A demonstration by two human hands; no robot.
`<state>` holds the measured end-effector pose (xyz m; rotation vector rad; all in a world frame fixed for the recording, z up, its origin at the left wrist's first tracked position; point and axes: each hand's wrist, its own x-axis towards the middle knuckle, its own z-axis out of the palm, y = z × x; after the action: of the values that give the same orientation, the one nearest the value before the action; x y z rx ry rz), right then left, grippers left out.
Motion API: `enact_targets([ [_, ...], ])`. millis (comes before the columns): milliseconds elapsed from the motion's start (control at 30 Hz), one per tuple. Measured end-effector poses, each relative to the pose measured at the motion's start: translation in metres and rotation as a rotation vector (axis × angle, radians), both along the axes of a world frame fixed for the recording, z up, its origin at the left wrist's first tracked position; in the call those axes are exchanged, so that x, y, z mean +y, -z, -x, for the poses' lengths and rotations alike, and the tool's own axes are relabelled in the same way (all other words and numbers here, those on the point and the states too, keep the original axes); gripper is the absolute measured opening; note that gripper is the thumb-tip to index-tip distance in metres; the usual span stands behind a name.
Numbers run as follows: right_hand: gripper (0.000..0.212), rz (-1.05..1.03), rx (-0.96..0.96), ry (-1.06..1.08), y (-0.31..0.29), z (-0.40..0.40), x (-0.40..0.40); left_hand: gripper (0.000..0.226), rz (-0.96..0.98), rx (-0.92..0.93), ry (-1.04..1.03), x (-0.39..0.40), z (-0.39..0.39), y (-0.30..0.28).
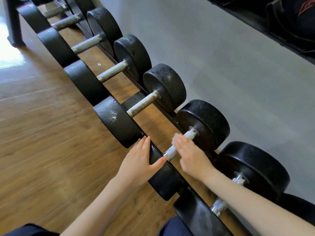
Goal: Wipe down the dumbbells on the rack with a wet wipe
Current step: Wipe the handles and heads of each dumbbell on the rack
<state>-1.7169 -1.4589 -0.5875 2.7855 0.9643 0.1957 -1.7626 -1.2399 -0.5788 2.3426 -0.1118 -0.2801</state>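
A row of black round-headed dumbbells with knurled metal handles lies on a low black rack along the wall. My left hand rests on the near head of one dumbbell, fingers straight along its outer face and thumb on its rim. My right hand lies flat across that dumbbell's handle, fingers straight and pressing down. A sliver of something white shows at the fingertips; I cannot tell whether it is a wipe. The far head sits close to the wall.
Several more dumbbells run away to the upper left, and another lies under my right forearm. A grey wall is behind the rack. Wooden floor spreads out on the left. A dark shelf hangs at the upper right.
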Motion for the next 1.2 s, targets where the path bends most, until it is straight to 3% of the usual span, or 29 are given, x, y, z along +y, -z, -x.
enact_targets([
  [100,0.067,0.099,0.122,-0.214,-0.009,0.006,0.001,0.087,0.007,0.000,-0.009,-0.001,0.001,-0.001],
  [267,0.081,0.091,0.068,-0.007,-0.031,-0.020,-0.008,0.089,-0.008,0.009,0.010,0.001,0.001,-0.001],
  [333,0.084,0.109,0.113,-0.040,-0.025,-0.011,0.000,0.089,-0.008,0.008,0.012,0.001,0.000,-0.001],
  [467,0.076,0.193,0.184,-0.144,-0.034,-0.017,-0.001,0.094,-0.037,0.010,0.055,0.003,0.001,-0.003],
  [600,0.067,0.129,0.127,0.038,-0.041,-0.029,-0.003,0.101,-0.054,0.003,0.095,0.007,0.002,-0.004],
  [733,0.078,0.177,0.226,-0.157,-0.027,0.000,0.011,0.102,-0.046,0.001,0.082,0.005,0.003,-0.003],
  [800,0.075,0.098,0.189,-0.195,-0.028,-0.008,0.004,0.102,-0.044,0.008,0.087,0.005,0.003,-0.003],
  [900,0.070,0.006,0.136,0.003,-0.035,-0.022,-0.008,0.102,-0.040,0.013,0.099,0.006,0.002,-0.003],
  [1033,0.066,0.051,0.344,0.124,-0.043,-0.018,0.005,0.102,-0.038,0.008,0.100,0.006,0.001,-0.002],
  [1133,0.042,0.072,0.554,0.120,-0.057,-0.032,0.024,0.101,-0.037,-0.007,0.096,0.005,0.000,-0.002],
  [1200,0.045,0.085,0.657,0.164,-0.059,-0.045,0.041,0.101,-0.040,-0.029,0.090,0.004,0.000,-0.001],
])
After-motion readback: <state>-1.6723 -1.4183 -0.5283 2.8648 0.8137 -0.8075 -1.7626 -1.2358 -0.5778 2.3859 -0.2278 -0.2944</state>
